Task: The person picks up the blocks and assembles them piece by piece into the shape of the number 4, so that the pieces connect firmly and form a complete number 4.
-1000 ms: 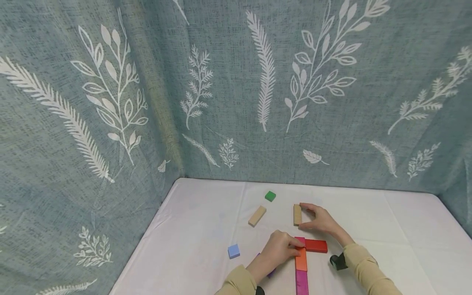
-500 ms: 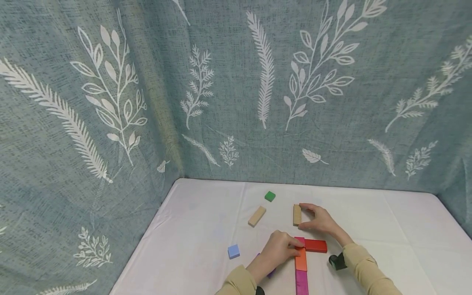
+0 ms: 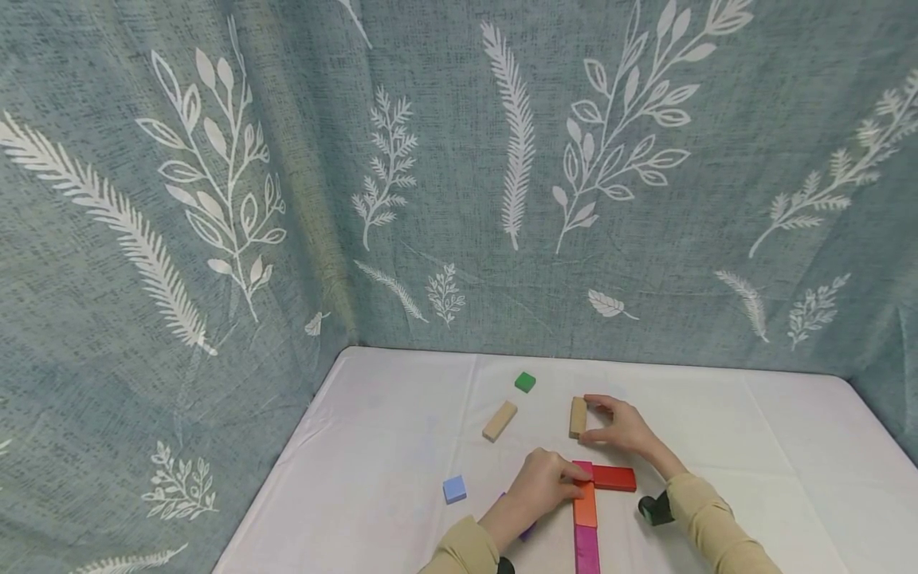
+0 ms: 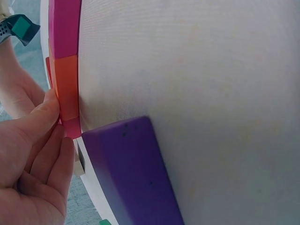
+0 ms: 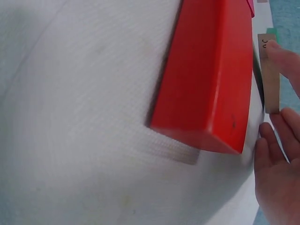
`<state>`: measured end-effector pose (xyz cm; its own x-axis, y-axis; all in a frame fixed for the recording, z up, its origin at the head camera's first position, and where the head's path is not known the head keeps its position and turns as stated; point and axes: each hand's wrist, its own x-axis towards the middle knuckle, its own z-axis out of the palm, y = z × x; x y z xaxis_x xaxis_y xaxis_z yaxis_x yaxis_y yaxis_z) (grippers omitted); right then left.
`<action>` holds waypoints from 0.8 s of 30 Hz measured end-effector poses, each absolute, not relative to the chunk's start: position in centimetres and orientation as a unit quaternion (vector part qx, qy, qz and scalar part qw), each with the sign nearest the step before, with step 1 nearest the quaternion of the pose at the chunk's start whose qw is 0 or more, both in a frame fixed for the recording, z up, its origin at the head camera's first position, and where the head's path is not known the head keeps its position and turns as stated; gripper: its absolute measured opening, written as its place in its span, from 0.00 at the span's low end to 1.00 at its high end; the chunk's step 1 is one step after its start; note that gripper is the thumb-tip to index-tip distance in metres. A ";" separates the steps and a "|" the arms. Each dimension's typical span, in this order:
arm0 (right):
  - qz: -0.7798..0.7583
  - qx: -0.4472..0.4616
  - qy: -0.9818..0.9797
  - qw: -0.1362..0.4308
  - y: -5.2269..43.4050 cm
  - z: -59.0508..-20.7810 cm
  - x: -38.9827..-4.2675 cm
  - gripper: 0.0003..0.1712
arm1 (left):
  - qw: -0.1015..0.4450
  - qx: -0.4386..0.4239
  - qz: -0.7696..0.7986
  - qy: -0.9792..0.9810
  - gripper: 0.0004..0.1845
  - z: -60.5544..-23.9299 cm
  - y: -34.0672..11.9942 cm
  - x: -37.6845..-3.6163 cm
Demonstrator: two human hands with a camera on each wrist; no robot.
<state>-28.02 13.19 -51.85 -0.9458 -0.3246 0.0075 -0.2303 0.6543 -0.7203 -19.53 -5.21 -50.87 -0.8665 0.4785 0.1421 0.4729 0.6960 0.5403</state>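
Observation:
My left hand (image 3: 541, 486) pinches at a short pink block (image 3: 583, 468), with a fingertip over it and the thumb at the adjoining orange block (image 3: 586, 510). A magenta block (image 3: 587, 548) continues this row nearer me. A red block (image 3: 614, 478) meets the pink one from the right, forming a corner. Beyond it, my right hand (image 3: 624, 426) holds a plain wooden block (image 3: 578, 417) by its two ends, between thumb and fingers. Small dark marks show on that block in the right wrist view. A purple block (image 4: 131, 173) lies beside the row, mostly under my left forearm in the head view.
Another plain wooden block (image 3: 500, 421) lies slanted to the left, with a small green block (image 3: 526, 382) behind it. A light blue block (image 3: 455, 489) sits left of my left hand. The white-covered table (image 3: 380, 446) ends at a leaf-patterned curtain (image 3: 459, 199).
The wooden block in my right hand has tilted slightly and its near end has shifted a little; the fingers moved with it. My left hand stays where it was.

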 end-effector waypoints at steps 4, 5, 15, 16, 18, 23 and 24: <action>-0.391 -0.147 0.906 0.060 13.6 -51.9 -28.1 0.41 | 0.002 0.262 0.291 0.920 0.12 -50.9 -5.0 -19.6; -0.392 -0.146 0.906 0.060 13.7 -51.9 -28.2 0.41 | 0.005 0.261 0.294 0.920 0.12 -50.9 -5.0 -19.7; -0.411 -0.155 0.897 0.051 15.0 -51.1 -28.8 0.41 | 0.025 0.251 0.315 0.915 0.12 -51.1 -4.9 -20.0; -0.414 -0.159 0.895 0.052 15.1 -51.0 -28.8 0.41 | 0.026 0.251 0.315 0.915 0.12 -51.1 -4.9 -20.1; -0.421 -0.165 0.891 0.051 15.3 -50.7 -29.0 0.42 | 0.027 0.251 0.317 0.914 0.12 -51.1 -4.8 -20.1; -0.428 -0.168 0.887 0.049 15.6 -49.9 -29.3 0.42 | 0.018 0.256 0.317 0.913 0.12 -51.2 -4.8 -20.4; -0.429 -0.167 0.887 0.050 15.7 -49.8 -29.3 0.42 | 0.016 0.257 0.315 0.913 0.12 -51.2 -4.8 -20.4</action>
